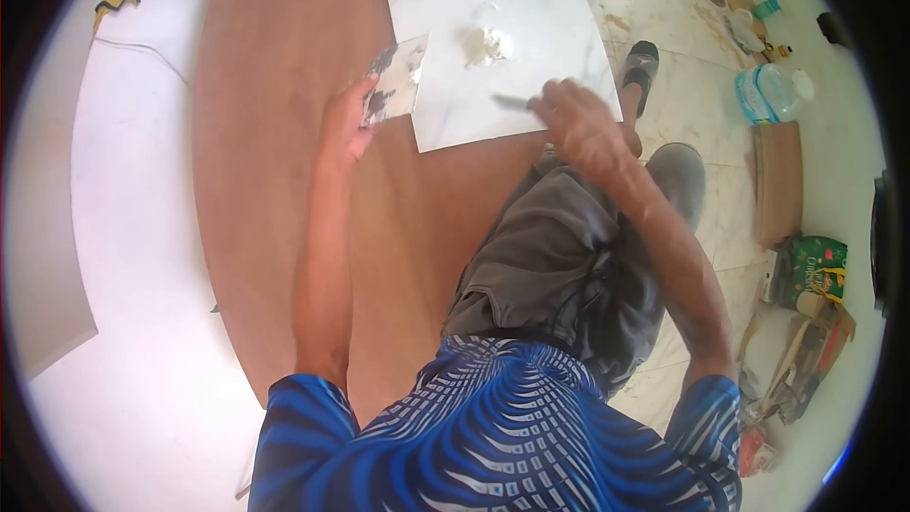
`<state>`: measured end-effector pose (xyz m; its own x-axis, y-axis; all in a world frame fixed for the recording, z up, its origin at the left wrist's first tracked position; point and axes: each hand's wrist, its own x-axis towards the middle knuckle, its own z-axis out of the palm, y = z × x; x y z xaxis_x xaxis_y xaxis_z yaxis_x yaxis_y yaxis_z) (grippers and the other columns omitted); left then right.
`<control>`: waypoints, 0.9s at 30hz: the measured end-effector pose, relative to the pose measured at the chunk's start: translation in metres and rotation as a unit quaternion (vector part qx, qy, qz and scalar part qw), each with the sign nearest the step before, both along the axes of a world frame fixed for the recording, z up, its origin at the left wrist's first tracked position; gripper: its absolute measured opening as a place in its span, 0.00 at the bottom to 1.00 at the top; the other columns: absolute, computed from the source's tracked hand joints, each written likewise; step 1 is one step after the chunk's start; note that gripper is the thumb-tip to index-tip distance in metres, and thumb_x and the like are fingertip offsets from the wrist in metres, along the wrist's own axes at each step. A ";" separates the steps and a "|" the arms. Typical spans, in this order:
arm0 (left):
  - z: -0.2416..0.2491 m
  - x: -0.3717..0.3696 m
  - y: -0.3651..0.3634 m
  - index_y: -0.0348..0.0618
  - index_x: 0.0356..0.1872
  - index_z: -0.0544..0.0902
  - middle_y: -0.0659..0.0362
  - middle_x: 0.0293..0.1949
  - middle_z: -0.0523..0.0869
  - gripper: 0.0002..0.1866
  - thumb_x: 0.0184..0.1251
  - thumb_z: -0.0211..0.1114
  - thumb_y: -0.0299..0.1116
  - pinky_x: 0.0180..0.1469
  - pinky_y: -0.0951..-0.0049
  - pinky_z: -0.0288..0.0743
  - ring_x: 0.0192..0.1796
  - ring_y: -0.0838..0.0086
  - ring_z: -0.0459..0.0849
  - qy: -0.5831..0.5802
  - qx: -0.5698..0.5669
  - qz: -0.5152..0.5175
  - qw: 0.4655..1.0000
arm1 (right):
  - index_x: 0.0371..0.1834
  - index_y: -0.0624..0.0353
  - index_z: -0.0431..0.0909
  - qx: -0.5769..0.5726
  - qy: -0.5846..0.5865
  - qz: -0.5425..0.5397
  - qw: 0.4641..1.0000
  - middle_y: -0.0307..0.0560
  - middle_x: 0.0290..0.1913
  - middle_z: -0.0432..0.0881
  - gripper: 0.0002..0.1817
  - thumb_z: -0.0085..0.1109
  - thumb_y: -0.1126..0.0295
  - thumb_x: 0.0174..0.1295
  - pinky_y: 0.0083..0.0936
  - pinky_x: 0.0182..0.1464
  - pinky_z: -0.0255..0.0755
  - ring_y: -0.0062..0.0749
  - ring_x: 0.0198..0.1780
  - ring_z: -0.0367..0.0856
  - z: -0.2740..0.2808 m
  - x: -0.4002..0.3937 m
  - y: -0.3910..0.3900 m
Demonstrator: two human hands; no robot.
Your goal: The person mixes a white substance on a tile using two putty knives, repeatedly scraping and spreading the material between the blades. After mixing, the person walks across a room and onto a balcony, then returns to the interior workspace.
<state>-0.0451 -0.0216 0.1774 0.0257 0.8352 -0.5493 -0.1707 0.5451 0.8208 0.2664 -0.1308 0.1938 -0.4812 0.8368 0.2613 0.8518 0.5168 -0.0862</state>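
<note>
Basically left hand [349, 123] gripped a smeared flat scraper [396, 79] by its edge, right hand [573, 114] clenched a putty knife [512, 101] over the tile [531, 19]; putty [485, 43] looked soft, sticky.

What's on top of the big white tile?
A blob of white putty sits on the white tile. The right hand holds a thin blade over it. The hand hides the tile's near corner.

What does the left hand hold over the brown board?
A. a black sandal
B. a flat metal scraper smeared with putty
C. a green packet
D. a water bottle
B: the left hand grips a flat scraper blade with dark and white smears, at the white tile's edge.
</note>
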 end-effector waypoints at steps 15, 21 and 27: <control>-0.040 -0.022 -0.025 0.42 0.37 0.80 0.61 0.34 0.82 0.06 0.68 0.63 0.33 0.34 0.74 0.73 0.35 0.77 0.82 -0.053 -0.021 0.009 0.998 | 0.39 0.62 0.76 -0.022 -0.070 0.134 0.988 0.42 0.38 0.73 0.11 0.52 0.70 0.54 0.30 0.46 0.68 0.34 0.43 0.71 -0.064 -0.012 -0.016; -0.039 -0.011 -0.030 0.40 0.39 0.81 0.59 0.35 0.83 0.08 0.67 0.63 0.34 0.36 0.72 0.75 0.36 0.75 0.82 -0.068 -0.019 0.045 0.996 | 0.36 0.61 0.76 0.003 -0.061 0.156 0.986 0.43 0.38 0.73 0.10 0.53 0.70 0.51 0.29 0.47 0.67 0.33 0.43 0.70 -0.072 -0.021 0.003; -0.041 -0.017 -0.029 0.37 0.45 0.81 0.57 0.40 0.85 0.11 0.68 0.63 0.34 0.43 0.70 0.79 0.41 0.72 0.85 -0.071 -0.024 0.029 0.997 | 0.32 0.55 0.77 0.042 -0.122 0.139 0.982 0.40 0.36 0.72 0.05 0.54 0.68 0.54 0.28 0.46 0.67 0.32 0.44 0.70 -0.090 -0.045 0.039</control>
